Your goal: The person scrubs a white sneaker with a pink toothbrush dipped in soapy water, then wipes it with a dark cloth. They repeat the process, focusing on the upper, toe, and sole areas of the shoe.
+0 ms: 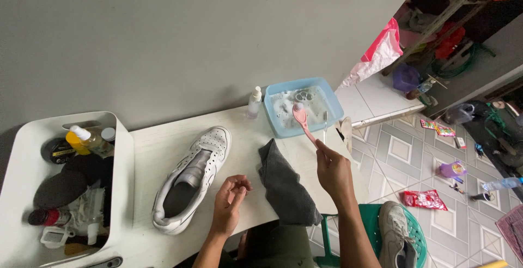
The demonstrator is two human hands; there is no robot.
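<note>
head view: right hand (333,171) grips the pink brush (303,122), handle slanting up-left into the foamy blue basin (333,104), while left hand (229,202), loosely curled and empty, lies beside the white shoe (192,178).

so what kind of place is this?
Likely a home shoe-cleaning corner: a white sneaker on a small table, a blue basin of soapy water, and a white caddy of bottles; tiled floor alongside.

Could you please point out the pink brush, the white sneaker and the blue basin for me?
pink brush (300,116), head view, on its head.
white sneaker (213,140), head view, on its perforated toe.
blue basin (333,106), head view, on its right rim.
</note>
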